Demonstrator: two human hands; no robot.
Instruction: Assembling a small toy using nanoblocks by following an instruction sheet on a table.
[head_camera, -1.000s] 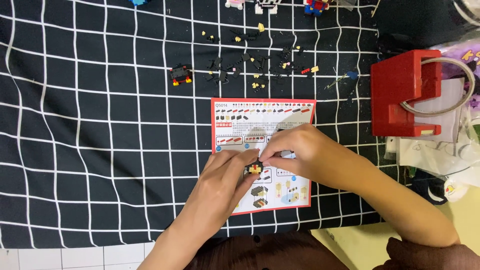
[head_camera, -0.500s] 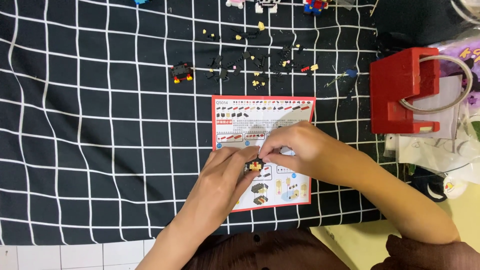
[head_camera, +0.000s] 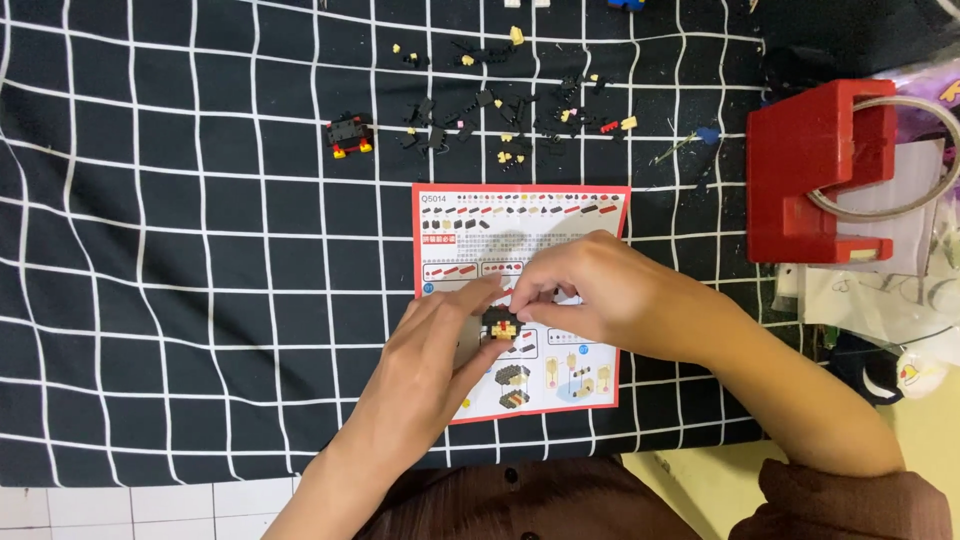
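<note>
Black cloth (head_camera: 180, 250) with a white grid is spread over the work surface, seen from the head camera looking down. An instruction sheet (head_camera: 520, 215) with a red border is laid flat on it, and both hands are held over its middle. A small block model (head_camera: 500, 323), black with yellow and red bits, is pinched between them just above the sheet. The left hand (head_camera: 425, 365) is curled part-closed, its thumb and forefinger pressed to the model's left side. The right hand (head_camera: 600, 295) is closed over the top, fingertips bearing down on it.

The model is judged light and stiff, but liable to come apart if squeezed unevenly; it is best gripped by its flat sides.

Loose blocks (head_camera: 500, 110) are scattered beyond the sheet, a second small build (head_camera: 348, 133) lies to the left, and a red tape dispenser (head_camera: 815, 175) stands at the right.
</note>
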